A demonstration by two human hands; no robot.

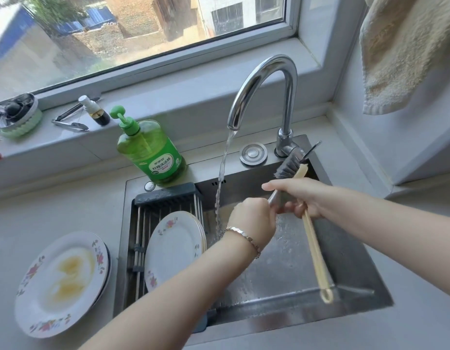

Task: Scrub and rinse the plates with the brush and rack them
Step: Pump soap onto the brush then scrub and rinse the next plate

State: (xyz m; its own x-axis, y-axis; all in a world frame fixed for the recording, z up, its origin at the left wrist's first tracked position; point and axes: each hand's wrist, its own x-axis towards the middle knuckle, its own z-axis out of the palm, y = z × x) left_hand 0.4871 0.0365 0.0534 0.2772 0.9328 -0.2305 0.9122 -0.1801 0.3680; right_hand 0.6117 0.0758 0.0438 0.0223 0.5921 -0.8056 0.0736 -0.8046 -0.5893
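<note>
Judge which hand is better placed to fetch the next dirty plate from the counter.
Left, probably. The left hand, perhaps holding something grey, is nearer the yellow-smeared floral white plate on the grey counter; the right hand has its grip on the long wooden-handled brush, needed for scrubbing.

Daylight is pouring through the window [143,26]; a grey sill [193,97] is running below it, a towel [408,51] hanging right of it.

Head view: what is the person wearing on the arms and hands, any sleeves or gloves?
No sleeves or gloves show: the left hand and right hand are bare, as are both forearms. The left wrist carries a thin metal link bracelet with a rose-gold sheen. No ring or watch is visible.
</note>
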